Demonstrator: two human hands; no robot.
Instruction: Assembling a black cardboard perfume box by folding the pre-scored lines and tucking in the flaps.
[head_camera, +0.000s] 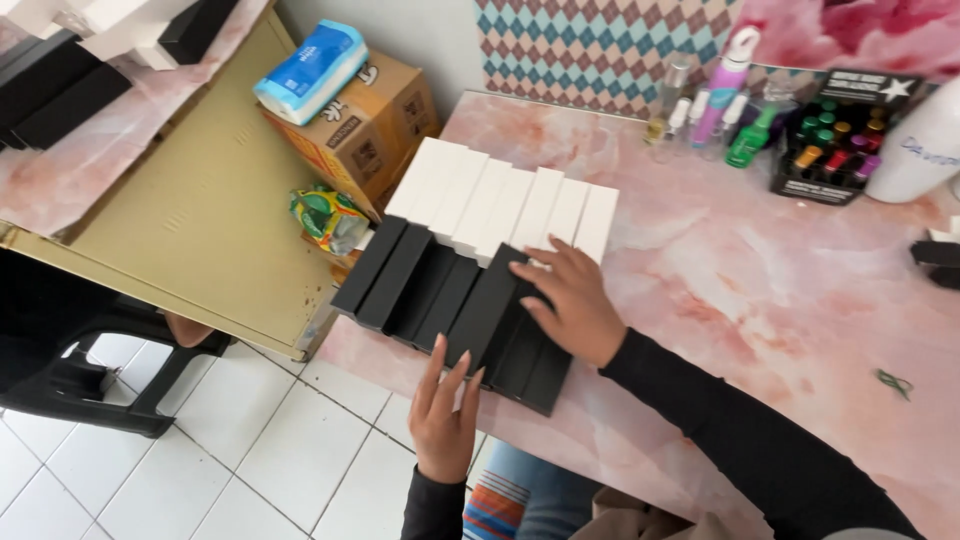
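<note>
While pressed flat, fingers spread, on the long matte black rectangular boxes (450, 300) at the pink marble-patterned table's (760, 290) near edge, right hand (570, 300) steadies them. Left hand (445, 405), fingers straight and close together, gripping nothing, squares their near ends; long white rectangular boxes (510, 205) lined up touching behind.

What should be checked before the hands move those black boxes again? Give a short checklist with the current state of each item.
1. Right hand flat on the black boxes: ok.
2. Left hand against the near ends of the black boxes: ok.
3. Black boxes fully on the table: not ok, the near ends overhang the edge.
4. White boxes lined up side by side: ok.
5. Bottles well away from both hands: ok.
6. Box contents: cannot tell.
</note>
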